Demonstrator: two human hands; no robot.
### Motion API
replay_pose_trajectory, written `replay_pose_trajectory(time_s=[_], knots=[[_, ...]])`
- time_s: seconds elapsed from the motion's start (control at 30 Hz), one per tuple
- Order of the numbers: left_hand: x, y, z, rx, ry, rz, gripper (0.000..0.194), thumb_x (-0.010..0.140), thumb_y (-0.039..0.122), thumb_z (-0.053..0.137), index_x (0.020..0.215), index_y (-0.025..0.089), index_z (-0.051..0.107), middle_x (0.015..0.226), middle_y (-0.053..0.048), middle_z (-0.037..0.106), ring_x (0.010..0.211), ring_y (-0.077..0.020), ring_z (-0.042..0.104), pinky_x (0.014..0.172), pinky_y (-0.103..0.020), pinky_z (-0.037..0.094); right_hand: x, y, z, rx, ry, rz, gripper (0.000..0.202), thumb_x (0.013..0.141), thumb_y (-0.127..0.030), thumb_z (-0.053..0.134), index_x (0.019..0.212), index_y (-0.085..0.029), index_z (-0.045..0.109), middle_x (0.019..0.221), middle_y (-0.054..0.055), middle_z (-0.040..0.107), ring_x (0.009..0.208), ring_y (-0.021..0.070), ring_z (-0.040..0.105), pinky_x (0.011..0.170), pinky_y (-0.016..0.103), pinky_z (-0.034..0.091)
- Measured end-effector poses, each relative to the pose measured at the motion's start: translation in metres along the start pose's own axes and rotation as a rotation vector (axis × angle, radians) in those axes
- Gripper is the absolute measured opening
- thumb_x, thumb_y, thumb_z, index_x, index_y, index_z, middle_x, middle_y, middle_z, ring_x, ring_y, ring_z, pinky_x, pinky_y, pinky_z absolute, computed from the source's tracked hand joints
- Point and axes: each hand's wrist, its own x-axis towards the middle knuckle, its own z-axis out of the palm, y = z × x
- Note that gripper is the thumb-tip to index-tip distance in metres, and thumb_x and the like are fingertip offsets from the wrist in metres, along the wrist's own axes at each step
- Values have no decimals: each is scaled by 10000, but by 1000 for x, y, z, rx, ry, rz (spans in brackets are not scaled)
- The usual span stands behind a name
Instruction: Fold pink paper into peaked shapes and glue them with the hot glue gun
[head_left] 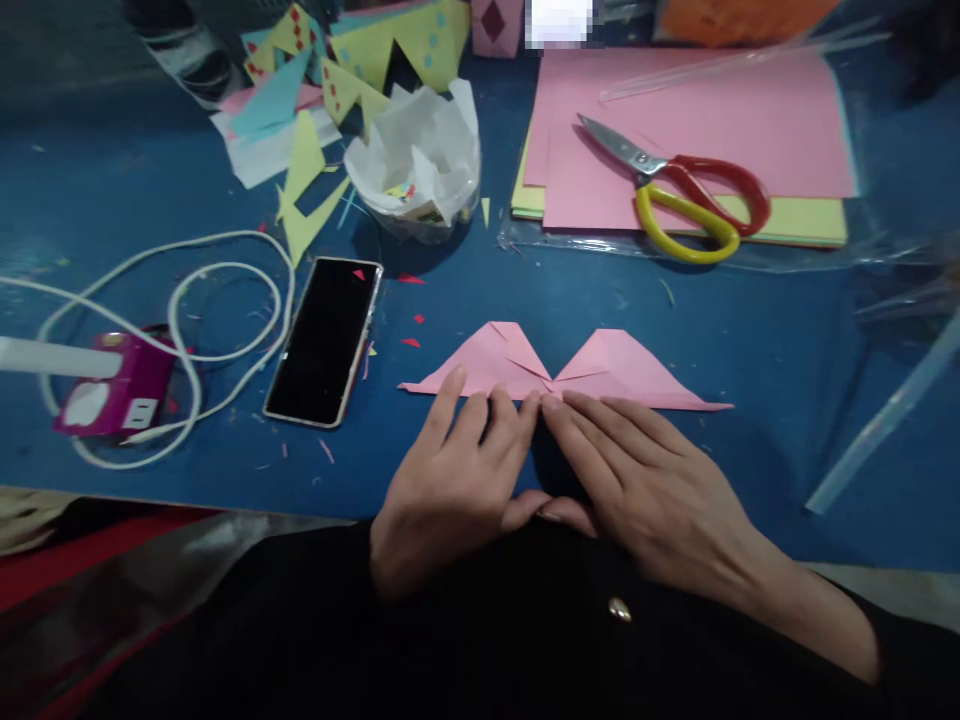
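Observation:
A folded sheet of pink paper (630, 368) lies flat on the blue table. It has two peaks with a notch between them, and its lower edge runs nearly straight out to two thin points. My left hand (465, 460) rests with stretched fingers on the left half of that lower edge. On the right half lie the straight fingers of my right hand (645, 480). Both index fingertips meet just below the notch, and the thumbs come together near my body. Neither hand grips the paper; the fingers press on it from above.
A phone (324, 340), a white cable (187, 300) and a purple box (127, 385) lie to the left. Behind are a paper-lined bowl (420, 170) of scraps and cut yellow paper (304, 190). Scissors (675, 190) rest on stacked pink sheets (787, 130). A clear strip (885, 420) lies at right.

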Motion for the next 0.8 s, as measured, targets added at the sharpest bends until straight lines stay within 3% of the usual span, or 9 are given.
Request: replay_pose_trajectory(time_s=[0.23, 0.43, 0.63, 0.8], knots=[[0, -5, 5, -1, 59, 13, 627, 972, 531, 457, 1261, 7, 647, 1179, -211, 722, 980, -343, 685, 1063, -606, 404, -11, 6, -7, -61, -39, 47, 583, 1014, -449, 448, 1305, 40, 576, 1295, 209, 669, 1214, 287, 616, 1043, 425, 433], [-14, -13, 3, -87, 10, -68, 656, 974, 502, 495, 1355, -29, 546, 1330, -240, 632, 1158, -413, 643, 1141, -683, 270, -31, 12, -12, -130, -33, 180, 590, 1000, -480, 481, 1311, 15, 563, 1259, 187, 696, 1189, 279, 637, 1104, 464, 377], [-42, -23, -1, -119, -72, -304, 613, 984, 384, 519, 1509, 99, 383, 1459, -194, 528, 1314, -404, 539, 1176, -705, 238, -50, 17, -15, -178, -5, 319, 581, 998, -434, 510, 1361, 18, 500, 1265, 191, 692, 1181, 280, 646, 1122, 472, 369], [-48, -22, -11, -141, -115, -500, 534, 1016, 418, 397, 1503, 198, 400, 1479, -97, 535, 1392, -406, 444, 1184, -718, 212, -58, 19, -14, -223, 5, 383, 552, 993, -387, 530, 1377, 8, 486, 1226, 183, 713, 1152, 295, 665, 1086, 481, 403]])
